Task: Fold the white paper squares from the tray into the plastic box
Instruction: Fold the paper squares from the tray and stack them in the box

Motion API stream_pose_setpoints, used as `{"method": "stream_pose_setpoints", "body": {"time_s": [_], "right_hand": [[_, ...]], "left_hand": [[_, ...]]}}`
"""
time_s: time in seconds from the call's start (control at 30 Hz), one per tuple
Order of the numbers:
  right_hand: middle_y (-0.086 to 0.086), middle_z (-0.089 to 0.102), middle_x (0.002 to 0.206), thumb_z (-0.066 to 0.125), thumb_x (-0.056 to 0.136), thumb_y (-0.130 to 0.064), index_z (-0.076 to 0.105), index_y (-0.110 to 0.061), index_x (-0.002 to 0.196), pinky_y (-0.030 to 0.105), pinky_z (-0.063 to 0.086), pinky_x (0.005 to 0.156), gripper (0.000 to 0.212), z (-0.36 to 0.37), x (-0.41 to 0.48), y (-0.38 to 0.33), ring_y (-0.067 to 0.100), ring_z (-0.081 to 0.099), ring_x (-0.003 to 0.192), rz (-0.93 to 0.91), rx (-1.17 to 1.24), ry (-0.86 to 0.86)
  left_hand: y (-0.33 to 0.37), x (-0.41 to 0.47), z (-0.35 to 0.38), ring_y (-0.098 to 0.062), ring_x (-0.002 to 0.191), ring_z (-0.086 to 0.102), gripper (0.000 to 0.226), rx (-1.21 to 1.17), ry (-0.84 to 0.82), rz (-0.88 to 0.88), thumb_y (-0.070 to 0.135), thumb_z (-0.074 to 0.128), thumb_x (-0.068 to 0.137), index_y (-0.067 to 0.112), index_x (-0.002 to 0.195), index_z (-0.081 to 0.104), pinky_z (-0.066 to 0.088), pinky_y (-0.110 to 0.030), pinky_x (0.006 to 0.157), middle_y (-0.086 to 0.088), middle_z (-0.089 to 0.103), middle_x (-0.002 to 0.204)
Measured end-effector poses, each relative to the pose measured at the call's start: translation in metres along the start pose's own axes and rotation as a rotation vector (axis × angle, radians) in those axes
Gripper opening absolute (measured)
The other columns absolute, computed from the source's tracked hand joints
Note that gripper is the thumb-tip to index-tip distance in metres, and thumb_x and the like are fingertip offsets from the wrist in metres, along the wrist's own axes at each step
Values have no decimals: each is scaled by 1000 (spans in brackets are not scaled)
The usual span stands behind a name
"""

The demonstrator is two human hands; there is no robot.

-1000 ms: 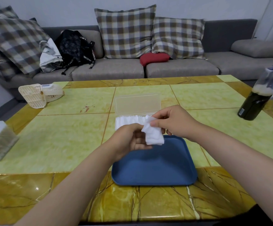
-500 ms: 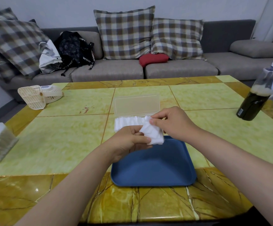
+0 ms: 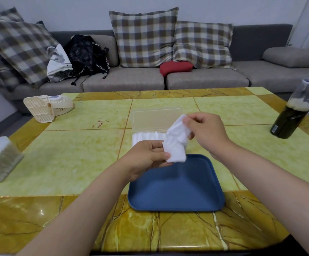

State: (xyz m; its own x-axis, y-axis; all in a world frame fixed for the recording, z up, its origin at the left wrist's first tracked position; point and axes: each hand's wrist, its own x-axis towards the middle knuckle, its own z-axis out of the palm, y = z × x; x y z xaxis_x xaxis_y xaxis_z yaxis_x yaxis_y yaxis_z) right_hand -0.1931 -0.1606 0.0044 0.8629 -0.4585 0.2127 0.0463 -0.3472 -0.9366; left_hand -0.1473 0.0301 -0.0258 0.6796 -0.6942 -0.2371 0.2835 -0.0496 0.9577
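Since 0.5 s earlier my right hand (image 3: 205, 132) had lifted, its fingers pinching the top of the paper square (image 3: 175, 143), my left hand (image 3: 146, 156) pinching its lower end over the tray (image 3: 175, 189) just short of the plastic box (image 3: 148, 135), so I judged folding unfinished.

The left forearm (image 3: 80, 206) and the right forearm (image 3: 271, 182) are bare right to the picture's edge. The left hand (image 3: 146, 156) and the right hand (image 3: 207, 132) are bare too, with short, plain nails.
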Motion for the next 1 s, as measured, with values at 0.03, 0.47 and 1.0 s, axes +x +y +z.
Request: {"method": "stream_pose_setpoints", "body": {"time_s": [0.03,0.47,1.0], "right_hand": [[5,67,69,65,97,-15,76,-18,90,21,43,46,14,-5,2,-4,11,52,46,2,22,-42],[-13,65,83,73,91,-26,76,-25,107,8,36,59,16,2,-5,2,-10,53,58,-134,-463,-341],[-17,76,79,82,81,-16,78,-30,78,17,52,74,15,-2,-6,-4,-7,68,74,-29,-55,-104]], "left_hand": [[0,0,-1,-24,105,72,36,26,16,-6,-9,59,93,1,127,62,60,-26,81,-13,74,115],[-1,-2,5,-20,100,73,33,77,-31,-1,-7,62,91,5,121,67,58,-26,80,-11,76,110],[0,1,4,-25,109,70,45,-59,-10,19,-14,67,84,0,126,62,58,-28,89,-14,73,116]]}}
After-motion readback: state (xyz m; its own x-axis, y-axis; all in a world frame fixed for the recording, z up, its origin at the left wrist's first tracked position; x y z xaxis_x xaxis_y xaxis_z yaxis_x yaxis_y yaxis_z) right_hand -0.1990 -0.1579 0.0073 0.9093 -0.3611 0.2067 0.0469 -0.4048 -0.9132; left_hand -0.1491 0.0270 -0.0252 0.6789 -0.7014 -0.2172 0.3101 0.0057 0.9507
